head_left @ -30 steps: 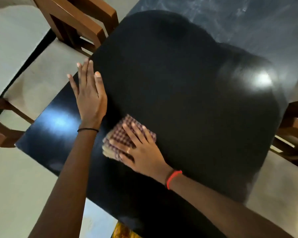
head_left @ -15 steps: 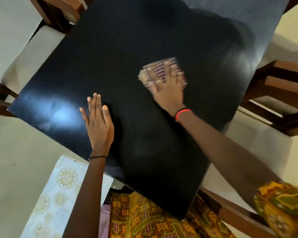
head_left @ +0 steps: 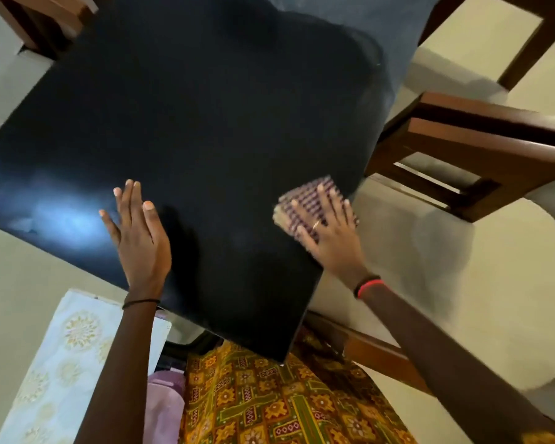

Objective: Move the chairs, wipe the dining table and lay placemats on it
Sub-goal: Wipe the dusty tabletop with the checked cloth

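Right hand [head_left: 329,241]: flat, pressing folded maroon-checked cloth [head_left: 305,198].
Left hand [head_left: 141,241]: flat on glossy black rectangular tabletop [head_left: 205,107].
Wiping room: ahead-left of right hand.

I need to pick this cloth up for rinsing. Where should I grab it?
Probably pinch the cloth at its thick folded left edge. It lies flat on the table by the right rim, so come from above on the left, where the layers show.

The left hand [head_left: 140,238] and right hand [head_left: 329,235] lie flat.
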